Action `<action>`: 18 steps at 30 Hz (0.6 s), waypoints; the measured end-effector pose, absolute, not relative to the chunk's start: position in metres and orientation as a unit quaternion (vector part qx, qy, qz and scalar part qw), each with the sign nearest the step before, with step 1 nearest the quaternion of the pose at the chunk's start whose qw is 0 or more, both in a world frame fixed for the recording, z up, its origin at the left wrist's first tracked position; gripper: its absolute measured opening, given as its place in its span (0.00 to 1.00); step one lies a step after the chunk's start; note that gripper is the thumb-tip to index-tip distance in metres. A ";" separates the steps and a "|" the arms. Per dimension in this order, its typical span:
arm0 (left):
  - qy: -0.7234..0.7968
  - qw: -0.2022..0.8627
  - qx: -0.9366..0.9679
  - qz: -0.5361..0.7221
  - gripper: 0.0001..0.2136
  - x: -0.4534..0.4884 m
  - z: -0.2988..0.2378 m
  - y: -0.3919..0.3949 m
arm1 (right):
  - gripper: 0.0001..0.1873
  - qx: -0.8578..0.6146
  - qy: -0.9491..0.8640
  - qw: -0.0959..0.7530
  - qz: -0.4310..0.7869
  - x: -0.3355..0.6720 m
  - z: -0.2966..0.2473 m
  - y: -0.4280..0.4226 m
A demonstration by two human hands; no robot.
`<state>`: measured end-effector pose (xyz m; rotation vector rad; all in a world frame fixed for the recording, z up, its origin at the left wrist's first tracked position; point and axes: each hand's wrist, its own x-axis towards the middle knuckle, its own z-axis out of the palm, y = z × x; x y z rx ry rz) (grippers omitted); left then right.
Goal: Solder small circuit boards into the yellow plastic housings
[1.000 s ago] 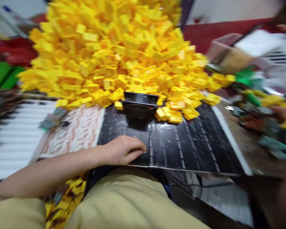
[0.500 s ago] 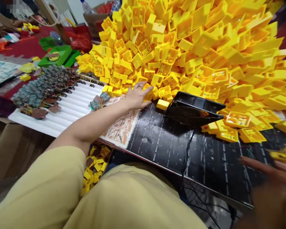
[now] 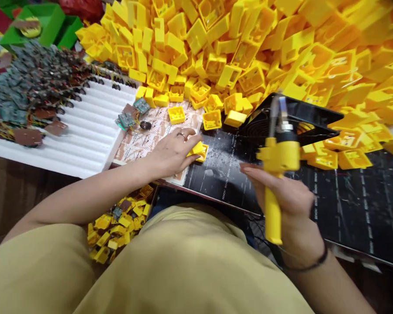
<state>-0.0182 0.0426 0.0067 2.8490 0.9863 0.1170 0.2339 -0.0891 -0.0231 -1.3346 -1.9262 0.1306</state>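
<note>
My left hand (image 3: 175, 150) is closed on a small open yellow plastic case (image 3: 203, 152) at the table's front part, beside the black mat. My right hand (image 3: 284, 192) grips a yellow glue gun (image 3: 281, 155) by its handle, its metal nozzle pointing away from me and somewhat blurred. Behind my left hand sit loose yellow cases, one an open box (image 3: 177, 114) on the patterned sheet (image 3: 160, 131). Close by lie a circuit board with wiring (image 3: 127, 120) and a small black round part (image 3: 146, 125).
A large heap of yellow cases (image 3: 212, 61) fills the back. A black fan (image 3: 314, 113) stands before it on the black mat (image 3: 229, 157). On the left, a ribbed white foam tray (image 3: 94, 126) carries many wired boards (image 3: 29, 87). Below the edge is a bin of yellow cases (image 3: 124, 222).
My left hand has come back toward me from the heap with a yellow case. My right hand has moved in from the far right with the glue gun, now in front of the fan.
</note>
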 end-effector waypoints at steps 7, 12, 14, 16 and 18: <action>0.329 0.013 0.944 0.030 0.29 -0.066 -0.010 0.028 | 0.23 -0.475 -0.821 0.315 -0.039 0.186 -0.017 -0.038; 0.347 0.041 0.932 0.093 0.37 -0.083 -0.009 0.030 | 0.21 -0.501 -0.828 0.237 -0.087 0.156 -0.020 -0.011; 0.360 0.047 0.928 0.084 0.35 -0.085 -0.008 0.030 | 0.15 -0.510 -0.828 0.213 -0.090 0.149 -0.023 -0.005; 0.375 0.032 0.924 0.064 0.32 -0.085 -0.007 0.029 | 0.11 -0.506 -0.835 0.200 -0.078 0.149 -0.024 -0.004; 0.387 -0.006 0.920 0.057 0.28 -0.084 -0.005 0.030 | 0.11 -0.480 -0.853 0.200 -0.049 0.156 -0.023 -0.010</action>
